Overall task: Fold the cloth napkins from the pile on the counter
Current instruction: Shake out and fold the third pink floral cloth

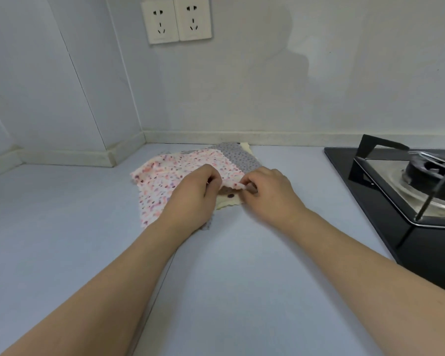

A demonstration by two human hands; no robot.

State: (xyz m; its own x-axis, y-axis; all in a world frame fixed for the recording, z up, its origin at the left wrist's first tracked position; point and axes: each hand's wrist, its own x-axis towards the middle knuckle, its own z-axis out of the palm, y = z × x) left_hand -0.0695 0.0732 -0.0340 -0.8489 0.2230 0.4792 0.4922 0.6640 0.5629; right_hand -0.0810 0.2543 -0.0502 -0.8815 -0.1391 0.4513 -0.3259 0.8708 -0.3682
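Observation:
A small pile of cloth napkins lies on the pale counter [88, 227] near the back wall. On top is a white napkin with pink and purple spots [162, 176]. Under it show a grey dotted napkin [235, 155] and a cream napkin [228, 203]. My left hand [195, 194] and my right hand [267, 191] meet over the pile's right front corner. Both pinch the lifted edge of the spotted napkin between thumb and fingers. The cloth under my hands is hidden.
A black gas hob [406, 196] with a burner and pan support fills the right side of the counter. Two wall sockets [176, 20] sit above the pile. The wall corner and its skirting [129, 147] run behind and to the left.

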